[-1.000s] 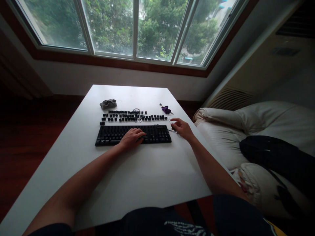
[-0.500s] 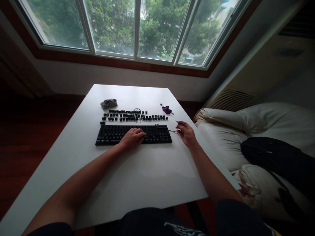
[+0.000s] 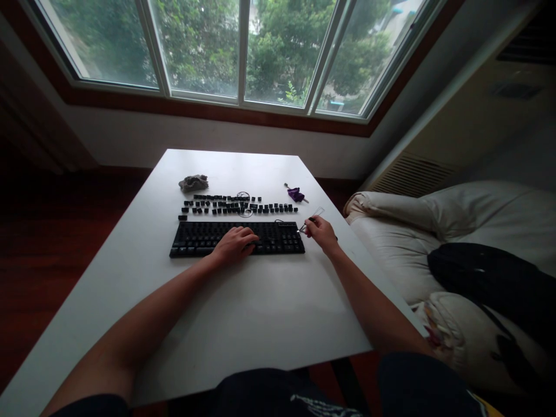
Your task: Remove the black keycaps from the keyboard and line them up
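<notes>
On white rectangular table [image 3: 260,313], head view | L hand [image 3: 234,243] flat, fingers relaxed, on black plastic keyboard [image 3: 200,237] | R hand [image 3: 320,231] pinches thin wire tool [image 3: 311,218] at keyboard's right end | risk, est.: weak pinch, tool slips, scatters loose black keycaps [image 3: 269,207] just behind.

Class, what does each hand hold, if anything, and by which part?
The right hand grips a small thin tool about its middle; what tool it is cannot be told. The left hand holds nothing, lying flat on the keyboard.
</notes>
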### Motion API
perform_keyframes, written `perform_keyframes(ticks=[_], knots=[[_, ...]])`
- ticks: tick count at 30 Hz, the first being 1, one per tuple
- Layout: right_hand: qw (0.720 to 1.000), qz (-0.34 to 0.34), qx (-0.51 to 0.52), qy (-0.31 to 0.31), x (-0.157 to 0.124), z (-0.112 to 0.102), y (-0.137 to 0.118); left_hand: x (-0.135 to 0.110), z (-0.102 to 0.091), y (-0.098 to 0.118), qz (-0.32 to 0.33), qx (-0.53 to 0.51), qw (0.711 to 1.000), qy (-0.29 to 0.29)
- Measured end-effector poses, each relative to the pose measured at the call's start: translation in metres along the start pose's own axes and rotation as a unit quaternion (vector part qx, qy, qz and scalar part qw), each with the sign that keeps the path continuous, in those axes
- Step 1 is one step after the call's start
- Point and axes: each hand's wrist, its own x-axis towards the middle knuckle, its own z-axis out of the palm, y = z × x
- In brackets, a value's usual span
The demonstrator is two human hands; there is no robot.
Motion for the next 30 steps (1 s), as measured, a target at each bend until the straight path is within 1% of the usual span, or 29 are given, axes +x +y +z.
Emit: perform_keyframes(ticks=[6,11,13,18,20,23,24,26,30], knots=[[0.999,0.032,-0.018,0.001,-0.001,-0.003,0.0,0.0,-0.001,0.001,0.0,0.0,1.0,-0.003],[0.999,0.006,-0.021,0.024,-0.01,0.0,0.006,0.0,-0.001,0.0,0.002,-0.002,1.0,-0.001],[1.0,0.016,0.005,0.024,-0.01,0.001,0.012,0.0,-0.001,-0.001,0.001,0.0,1.0,0.003],[0.99,0.088,0.113,-0.004,-0.005,0.001,0.026,-0.001,0.0,-0.005,-0.005,0.009,1.0,0.008],[0.983,0.105,0.15,-0.014,-0.005,0.002,0.028,-0.001,0.0,-0.006,-0.006,0.01,1.0,0.009],[0.975,0.133,0.181,-0.008,-0.008,0.005,0.029,-0.002,0.0,-0.006,-0.007,0.009,1.0,0.01],[0.975,0.132,0.177,-0.002,-0.009,0.007,0.029,-0.002,0.0,-0.006,-0.008,0.009,1.0,0.01],[0.983,0.107,0.147,0.001,-0.01,0.009,0.026,-0.002,-0.001,-0.006,-0.009,0.01,1.0,0.009],[0.999,0.032,0.028,-0.024,-0.01,0.01,0.012,-0.002,0.0,-0.006,-0.009,0.015,1.0,0.008]])
